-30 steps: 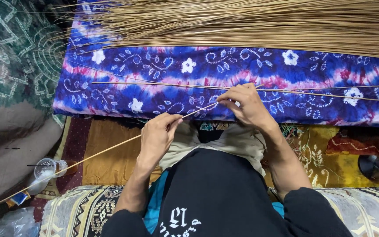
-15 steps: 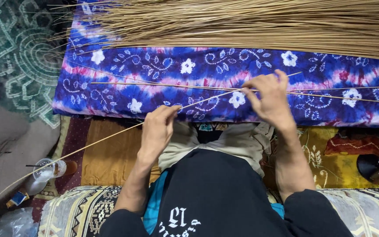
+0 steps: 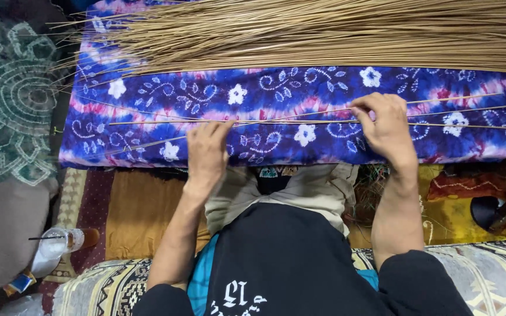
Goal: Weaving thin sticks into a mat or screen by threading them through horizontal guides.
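A thin straw-coloured stick (image 3: 300, 120) is lying lengthwise across the blue and purple flowered cloth (image 3: 276, 140), and both hands are working on it. The right hand (image 3: 389, 130) is pinching it between thumb and fingertips near its right part; the left hand (image 3: 207, 151) is resting on its left part, fingers curled over it, though whether they are actually closing on it cannot be told. Only a few loose sticks (image 3: 458, 108) are lying separately on the cloth beside this one, so by my judgement little has been sorted so far. The big heap of sticks (image 3: 323, 35) along the far edge is waiting untouched. Nearer, patterned rugs (image 3: 136, 216) are covering the floor, a green patterned fabric (image 3: 13, 105) is lying at the left, and a clear plastic bottle (image 3: 54, 246) is sitting at the near left.
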